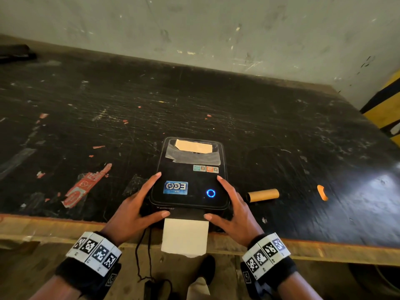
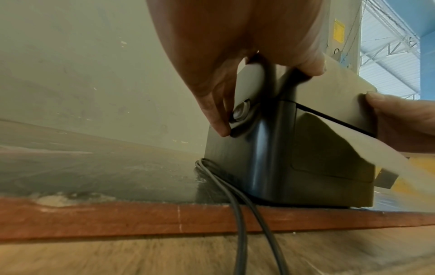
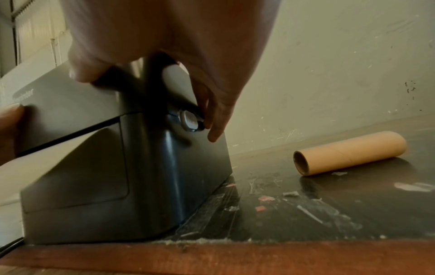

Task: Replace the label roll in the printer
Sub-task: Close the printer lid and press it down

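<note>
The black label printer (image 1: 190, 187) stands at the table's near edge with its lid down and a blue ring light (image 1: 210, 193) lit. A strip of white label paper (image 1: 185, 237) hangs from its front slot. My left hand (image 1: 138, 204) lies over the printer's left front corner, and my right hand (image 1: 236, 206) lies over the right one. Both thumbs touch the front. In the left wrist view a fingertip (image 2: 219, 128) presses beside the round side latch (image 2: 240, 112). The right wrist view shows fingers (image 3: 215, 135) at the other latch (image 3: 188, 121). An empty cardboard core (image 1: 263, 195) (image 3: 348, 152) lies to the right.
The black table (image 1: 281, 126) is scratched, littered with red scraps and backed by a wall. An orange scrap (image 1: 322, 192) lies far right. Cables (image 2: 240, 232) drop over the wooden front edge (image 1: 43, 226). A dark object (image 1: 15, 51) sits far left, a yellow-black post (image 1: 385, 109) at right.
</note>
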A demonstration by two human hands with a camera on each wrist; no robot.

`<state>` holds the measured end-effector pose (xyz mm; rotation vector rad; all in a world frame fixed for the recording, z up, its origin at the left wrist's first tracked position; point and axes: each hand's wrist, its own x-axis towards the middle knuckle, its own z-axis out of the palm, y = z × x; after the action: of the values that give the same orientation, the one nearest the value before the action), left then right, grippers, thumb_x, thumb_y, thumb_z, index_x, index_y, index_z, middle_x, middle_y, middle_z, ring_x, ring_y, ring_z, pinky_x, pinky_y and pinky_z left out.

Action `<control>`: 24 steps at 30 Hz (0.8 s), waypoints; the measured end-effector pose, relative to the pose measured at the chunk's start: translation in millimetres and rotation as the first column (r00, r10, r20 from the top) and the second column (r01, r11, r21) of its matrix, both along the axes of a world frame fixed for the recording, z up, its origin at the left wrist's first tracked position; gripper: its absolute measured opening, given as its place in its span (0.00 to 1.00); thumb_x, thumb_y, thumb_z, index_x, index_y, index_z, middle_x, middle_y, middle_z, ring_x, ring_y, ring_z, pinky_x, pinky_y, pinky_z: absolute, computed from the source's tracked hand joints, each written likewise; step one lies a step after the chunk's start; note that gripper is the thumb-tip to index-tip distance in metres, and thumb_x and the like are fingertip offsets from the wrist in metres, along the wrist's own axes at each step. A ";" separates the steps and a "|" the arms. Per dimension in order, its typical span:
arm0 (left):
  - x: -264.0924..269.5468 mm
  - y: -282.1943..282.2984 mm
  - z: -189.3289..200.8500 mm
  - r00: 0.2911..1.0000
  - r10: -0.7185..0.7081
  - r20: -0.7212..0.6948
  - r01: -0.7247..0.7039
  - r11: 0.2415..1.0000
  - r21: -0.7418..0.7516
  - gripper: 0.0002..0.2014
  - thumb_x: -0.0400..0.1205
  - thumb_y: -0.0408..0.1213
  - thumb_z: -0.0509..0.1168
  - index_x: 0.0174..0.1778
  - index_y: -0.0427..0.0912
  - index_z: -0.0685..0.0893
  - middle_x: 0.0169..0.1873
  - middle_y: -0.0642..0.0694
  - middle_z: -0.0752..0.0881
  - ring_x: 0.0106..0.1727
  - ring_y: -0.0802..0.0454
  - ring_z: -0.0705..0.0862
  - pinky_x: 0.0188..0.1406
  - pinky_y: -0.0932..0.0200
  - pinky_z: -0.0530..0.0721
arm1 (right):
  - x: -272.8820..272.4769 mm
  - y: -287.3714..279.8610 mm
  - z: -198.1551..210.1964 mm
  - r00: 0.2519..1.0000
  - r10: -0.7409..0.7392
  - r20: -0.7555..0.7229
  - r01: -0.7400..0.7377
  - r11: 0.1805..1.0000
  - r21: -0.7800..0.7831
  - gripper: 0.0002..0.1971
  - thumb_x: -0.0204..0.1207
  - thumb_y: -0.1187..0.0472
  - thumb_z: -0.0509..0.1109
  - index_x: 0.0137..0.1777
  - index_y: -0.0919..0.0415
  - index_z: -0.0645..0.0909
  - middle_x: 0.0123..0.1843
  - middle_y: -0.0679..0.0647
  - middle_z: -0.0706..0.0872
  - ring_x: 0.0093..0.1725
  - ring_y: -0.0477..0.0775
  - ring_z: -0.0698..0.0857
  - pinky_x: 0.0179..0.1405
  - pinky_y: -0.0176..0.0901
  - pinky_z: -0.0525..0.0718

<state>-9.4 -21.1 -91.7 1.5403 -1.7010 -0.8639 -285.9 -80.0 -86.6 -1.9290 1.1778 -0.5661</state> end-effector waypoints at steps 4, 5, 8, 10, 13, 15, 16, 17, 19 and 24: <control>-0.7 -0.3 0.6 1.000 -0.006 -0.010 0.006 1.000 0.001 0.45 0.66 0.54 0.70 0.71 0.78 0.47 0.67 0.59 0.69 0.62 0.74 0.72 0.58 0.79 0.71 | 0.1 0.6 -0.6 1.000 -0.005 0.005 0.005 1.000 -0.001 0.47 0.62 0.37 0.74 0.75 0.25 0.46 0.82 0.49 0.58 0.80 0.51 0.62 0.73 0.63 0.72; -0.7 -0.6 0.6 1.000 -0.008 -0.009 0.008 1.000 -0.003 0.45 0.66 0.53 0.70 0.71 0.78 0.47 0.67 0.60 0.68 0.60 0.78 0.71 0.57 0.81 0.70 | 0.2 0.7 -0.9 1.000 -0.008 0.006 0.008 1.000 0.002 0.47 0.62 0.37 0.74 0.75 0.25 0.46 0.82 0.49 0.58 0.79 0.51 0.62 0.73 0.63 0.72; -0.1 -0.7 -0.4 1.000 -0.002 -0.011 0.002 1.000 -0.015 0.45 0.66 0.53 0.71 0.71 0.78 0.48 0.67 0.60 0.69 0.59 0.83 0.70 0.57 0.83 0.69 | 0.4 1.0 -0.7 1.000 -0.014 0.005 0.014 1.000 0.008 0.47 0.63 0.39 0.75 0.75 0.24 0.46 0.82 0.49 0.57 0.79 0.51 0.62 0.74 0.62 0.72; 0.4 -0.7 -1.0 1.000 -0.003 -0.013 0.003 1.000 -0.015 0.45 0.66 0.53 0.71 0.71 0.78 0.48 0.68 0.60 0.69 0.59 0.82 0.70 0.58 0.82 0.69 | 0.4 1.0 -0.4 1.000 -0.013 0.007 0.013 1.000 0.010 0.47 0.63 0.40 0.76 0.75 0.24 0.46 0.82 0.49 0.57 0.79 0.50 0.62 0.74 0.62 0.72; 0.3 -1.1 -1.1 1.000 -0.010 -0.010 0.010 1.000 -0.020 0.45 0.66 0.53 0.71 0.71 0.78 0.48 0.68 0.60 0.68 0.58 0.85 0.70 0.57 0.83 0.69 | 0.7 1.1 0.2 1.000 -0.014 0.007 0.014 1.000 0.010 0.47 0.64 0.41 0.76 0.75 0.24 0.46 0.82 0.48 0.58 0.79 0.50 0.62 0.73 0.61 0.72; 0.4 -1.3 -0.8 1.000 -0.011 -0.014 0.010 1.000 -0.019 0.45 0.66 0.53 0.71 0.71 0.79 0.48 0.68 0.60 0.68 0.59 0.82 0.71 0.57 0.82 0.70 | 1.0 1.2 0.4 1.000 -0.014 0.008 0.014 1.000 0.009 0.47 0.64 0.41 0.76 0.75 0.24 0.46 0.82 0.48 0.58 0.80 0.50 0.62 0.74 0.62 0.72; 0.2 -1.2 -0.7 1.000 -0.010 -0.012 0.010 1.000 -0.016 0.45 0.66 0.53 0.71 0.70 0.79 0.48 0.68 0.59 0.68 0.60 0.80 0.71 0.58 0.80 0.70 | 0.7 1.6 0.6 1.000 -0.015 0.006 0.015 1.000 0.008 0.47 0.64 0.42 0.76 0.75 0.24 0.46 0.82 0.48 0.57 0.80 0.50 0.61 0.74 0.62 0.71; 0.2 -0.9 -0.9 1.000 -0.007 -0.011 0.007 1.000 -0.015 0.45 0.66 0.54 0.71 0.70 0.80 0.47 0.68 0.59 0.68 0.61 0.77 0.71 0.58 0.79 0.70 | 0.6 1.6 0.9 1.000 -0.017 0.003 0.017 1.000 0.006 0.47 0.64 0.42 0.76 0.75 0.24 0.46 0.82 0.48 0.57 0.80 0.49 0.61 0.75 0.61 0.71; 0.4 -0.7 -1.3 1.000 -0.001 -0.008 0.001 1.000 -0.020 0.45 0.66 0.53 0.71 0.70 0.80 0.47 0.68 0.59 0.68 0.63 0.72 0.71 0.58 0.80 0.70 | 0.3 1.5 1.7 1.000 -0.018 -0.002 0.018 1.000 0.006 0.47 0.64 0.42 0.76 0.74 0.24 0.46 0.83 0.48 0.57 0.80 0.49 0.60 0.75 0.61 0.69; -0.1 0.1 0.0 1.000 0.004 -0.007 -0.004 0.999 -0.032 0.45 0.66 0.53 0.71 0.71 0.79 0.48 0.69 0.59 0.67 0.69 0.63 0.70 0.65 0.71 0.69 | 0.6 1.1 2.4 1.000 -0.015 -0.002 0.015 1.000 0.015 0.48 0.63 0.40 0.76 0.74 0.23 0.45 0.82 0.49 0.57 0.80 0.50 0.61 0.75 0.61 0.70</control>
<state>-9.5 -21.0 -91.7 1.5169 -1.6983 -0.8357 -285.3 -78.9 -84.1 -1.9103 1.1949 -0.5623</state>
